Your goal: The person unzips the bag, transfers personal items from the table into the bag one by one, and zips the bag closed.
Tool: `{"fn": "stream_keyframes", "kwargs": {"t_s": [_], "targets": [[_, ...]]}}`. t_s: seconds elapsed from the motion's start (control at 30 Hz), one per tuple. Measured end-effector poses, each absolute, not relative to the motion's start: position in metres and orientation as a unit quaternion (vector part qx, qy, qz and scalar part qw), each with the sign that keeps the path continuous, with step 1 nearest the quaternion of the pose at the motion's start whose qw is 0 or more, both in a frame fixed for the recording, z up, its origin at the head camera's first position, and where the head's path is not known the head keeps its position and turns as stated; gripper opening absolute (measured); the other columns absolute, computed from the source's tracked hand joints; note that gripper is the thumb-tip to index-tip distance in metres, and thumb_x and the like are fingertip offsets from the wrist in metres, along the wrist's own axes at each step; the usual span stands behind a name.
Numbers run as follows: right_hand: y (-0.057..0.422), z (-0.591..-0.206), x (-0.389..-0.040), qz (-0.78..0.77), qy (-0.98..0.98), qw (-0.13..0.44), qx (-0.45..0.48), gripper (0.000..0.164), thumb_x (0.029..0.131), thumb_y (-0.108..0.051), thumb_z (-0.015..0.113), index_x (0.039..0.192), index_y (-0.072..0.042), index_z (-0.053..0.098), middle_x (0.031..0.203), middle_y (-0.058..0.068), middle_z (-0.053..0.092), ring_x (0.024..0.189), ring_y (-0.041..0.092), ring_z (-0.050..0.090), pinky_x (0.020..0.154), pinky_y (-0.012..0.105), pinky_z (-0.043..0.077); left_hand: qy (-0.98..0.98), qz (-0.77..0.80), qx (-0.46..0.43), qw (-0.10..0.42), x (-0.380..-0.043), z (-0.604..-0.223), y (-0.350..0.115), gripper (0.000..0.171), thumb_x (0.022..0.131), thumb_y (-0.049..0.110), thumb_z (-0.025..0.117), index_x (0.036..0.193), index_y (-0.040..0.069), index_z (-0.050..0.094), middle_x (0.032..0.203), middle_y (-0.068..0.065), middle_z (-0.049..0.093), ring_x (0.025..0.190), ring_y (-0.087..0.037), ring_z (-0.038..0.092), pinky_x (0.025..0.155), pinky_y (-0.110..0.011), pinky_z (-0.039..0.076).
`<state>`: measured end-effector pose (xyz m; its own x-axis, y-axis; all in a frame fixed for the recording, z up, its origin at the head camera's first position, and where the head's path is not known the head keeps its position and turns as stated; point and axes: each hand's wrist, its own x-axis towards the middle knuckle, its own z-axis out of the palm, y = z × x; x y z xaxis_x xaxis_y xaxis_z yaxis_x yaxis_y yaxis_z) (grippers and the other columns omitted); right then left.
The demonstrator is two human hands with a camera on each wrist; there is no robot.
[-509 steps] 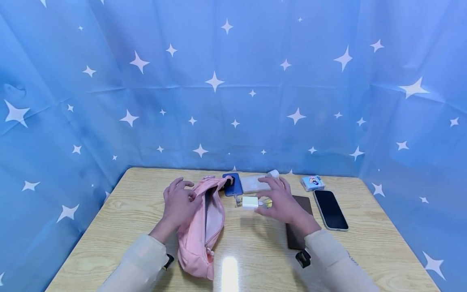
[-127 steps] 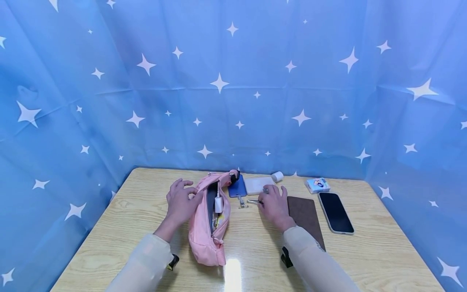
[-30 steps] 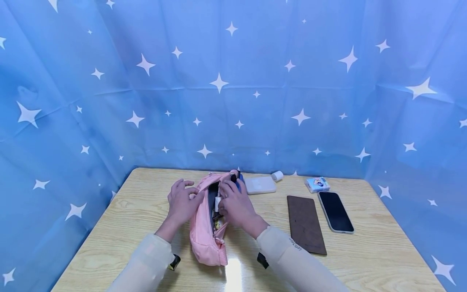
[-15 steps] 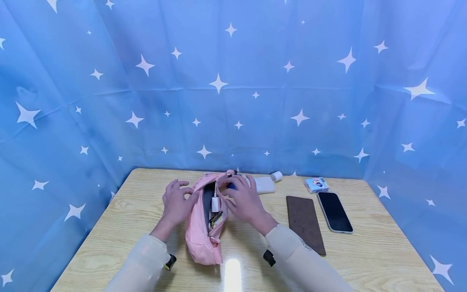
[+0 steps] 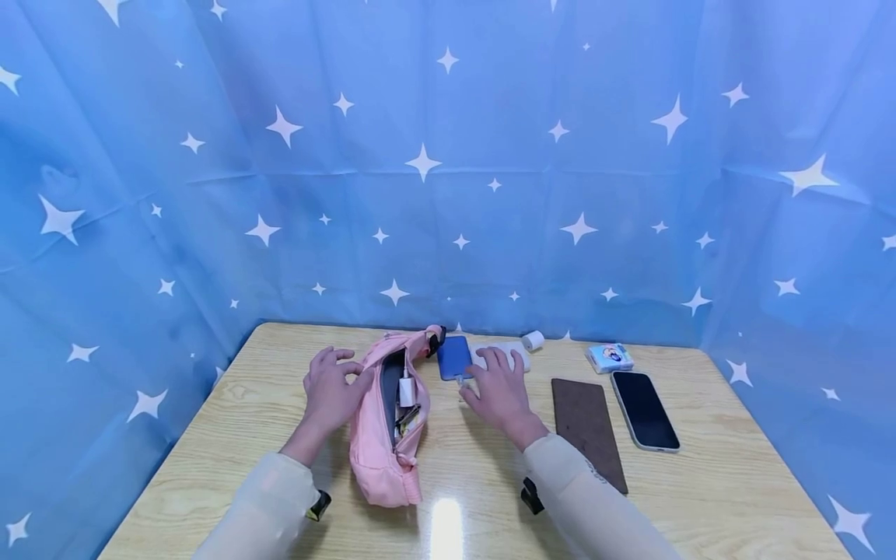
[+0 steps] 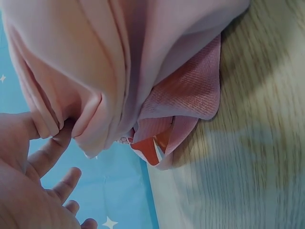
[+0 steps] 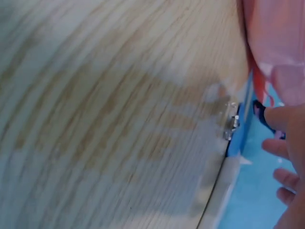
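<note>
A pink waist bag lies unzipped on the table. Inside its opening are a white charger plug with a cable and a small shiny metallic item, its kind unclear. My left hand pinches the bag's left edge, also seen in the left wrist view, where the pink fabric folds between thumb and finger. Over the blue badge holder and the flat white case hovers my right hand, fingers spread and holding nothing. The badge's metal clip lies near its fingertips.
A small white cylinder stands behind the flat case. To the right are a blue tissue pack, a phone and a dark brown flat leather piece. A starry blue curtain borders the wooden table.
Seventeen seconds ago my right hand held the charger; later, a slim metallic item. Both hands' bag shifted slightly left. My right hand has left the bag's opening and moved right, over the badge holder.
</note>
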<state>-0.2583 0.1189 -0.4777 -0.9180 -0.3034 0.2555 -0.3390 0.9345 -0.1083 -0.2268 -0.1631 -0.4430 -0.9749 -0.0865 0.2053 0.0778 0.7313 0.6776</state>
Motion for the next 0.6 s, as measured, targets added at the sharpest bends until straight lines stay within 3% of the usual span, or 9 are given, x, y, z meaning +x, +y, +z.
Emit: {"fn": "stream_keyframes", "kwargs": {"t_s": [0.4, 0.6], "targets": [[0.106, -0.49, -0.272, 0.002, -0.987, 0.058, 0.153, 0.054, 0.09, -0.056, 0.057, 0.132, -0.021, 0.06, 0.15, 0.012, 0.041, 0.143, 0.033, 0.029, 0.115, 0.063, 0.014, -0.919, -0.376, 0.001, 0.118, -0.225, -0.444, -0.162, 0.027, 0.092, 0.031, 0.062, 0.087, 0.007, 0.074, 0.135, -0.015, 0.053, 0.145, -0.038, 0.019, 0.11, -0.063, 0.015], [0.104, -0.494, -0.275, -0.008, -0.988, 0.037, 0.151, 0.049, 0.093, -0.055, 0.054, 0.13, -0.024, 0.062, 0.153, 0.011, 0.036, 0.147, 0.033, 0.023, 0.116, 0.063, 0.012, -0.918, -0.379, 0.004, 0.114, -0.225, -0.444, -0.163, 0.028, 0.092, 0.033, 0.061, 0.089, 0.008, 0.074, 0.135, -0.014, 0.053, 0.145, -0.037, 0.018, 0.111, -0.061, 0.013]]}}
